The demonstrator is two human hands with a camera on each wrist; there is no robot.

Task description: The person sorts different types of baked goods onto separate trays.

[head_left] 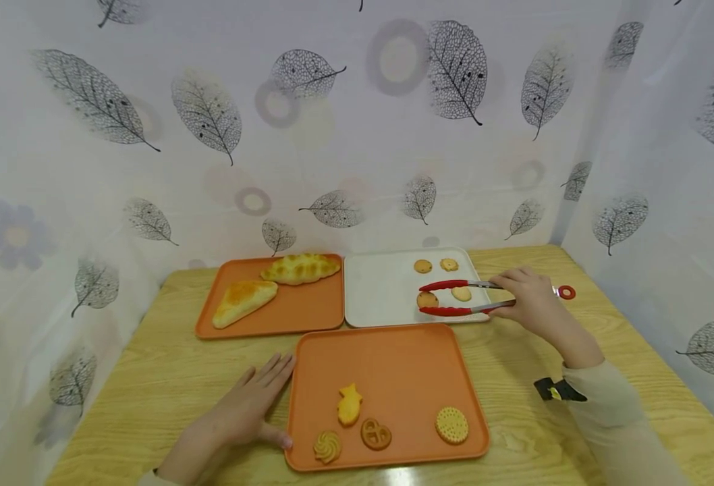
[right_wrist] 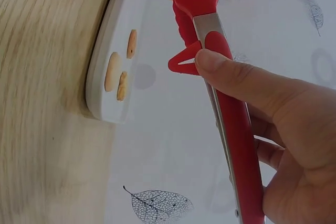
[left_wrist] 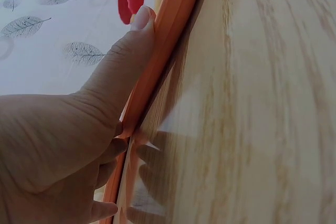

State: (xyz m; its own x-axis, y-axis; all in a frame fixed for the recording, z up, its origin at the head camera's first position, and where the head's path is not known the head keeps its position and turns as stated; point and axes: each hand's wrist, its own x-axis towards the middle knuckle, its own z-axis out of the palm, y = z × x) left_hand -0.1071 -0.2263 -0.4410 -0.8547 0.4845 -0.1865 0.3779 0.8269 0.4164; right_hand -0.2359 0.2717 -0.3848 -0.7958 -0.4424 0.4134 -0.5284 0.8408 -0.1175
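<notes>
My right hand [head_left: 527,300] grips red-and-steel tongs [head_left: 451,312] over the white tray [head_left: 375,290]. Between the tong tips sits a round brown cookie [head_left: 427,300]; the right wrist view catches only its edge, seemingly above the tray. Thumb and fingers wrap the red handles [right_wrist: 239,150]. Three other cookies lie on the white tray, among them a pale one [head_left: 461,293]. My left hand [head_left: 244,408] rests beside the front orange tray [head_left: 387,358], its fingers extended and touching the left rim, thumb [left_wrist: 123,59] against the edge.
On the front tray lie a pineapple-shaped cookie [head_left: 349,405], a swirl cookie [head_left: 327,447], a pretzel [head_left: 375,434] and a round dotted biscuit [head_left: 452,425]. The back-left orange tray [head_left: 308,310] bears a triangular pastry [head_left: 244,302] and a long bread [head_left: 301,268]. Leaf-printed curtains surround the wooden table.
</notes>
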